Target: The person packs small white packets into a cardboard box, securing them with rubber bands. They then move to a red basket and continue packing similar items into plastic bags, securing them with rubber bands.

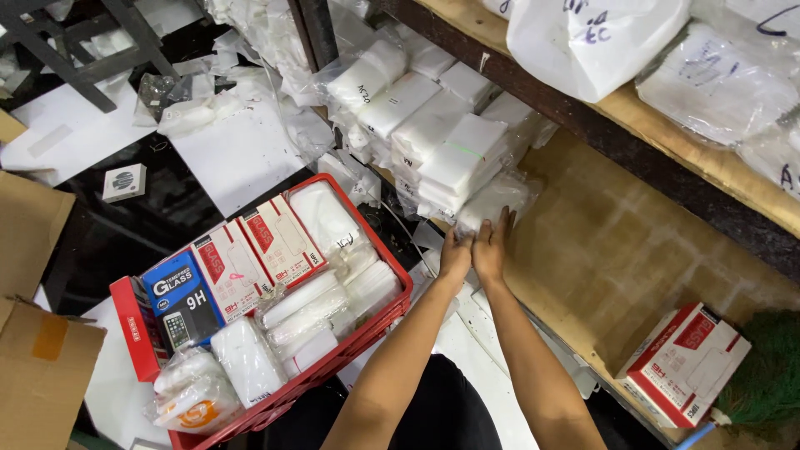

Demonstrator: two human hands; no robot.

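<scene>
left hand (pixel 455 254) + right hand (pixel 492 246) | touching clear packet (pixel 492 200) (lowest of stack) | red basket (pixel 379 242) beside

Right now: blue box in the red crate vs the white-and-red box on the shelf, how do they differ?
The blue box is dark blue and wedged among packets inside the red crate; the white-and-red box is mostly white and lies alone on the wooden shelf. The blue box looks smaller. Both are closed, flat retail cartons.

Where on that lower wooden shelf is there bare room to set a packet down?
The lower wooden shelf is bare between the stack of white packets, where the left hand and right hand rest, and the red-and-white box at its near end. The red crate is packed full, and the upper shelf is crowded with plastic bags.
</scene>
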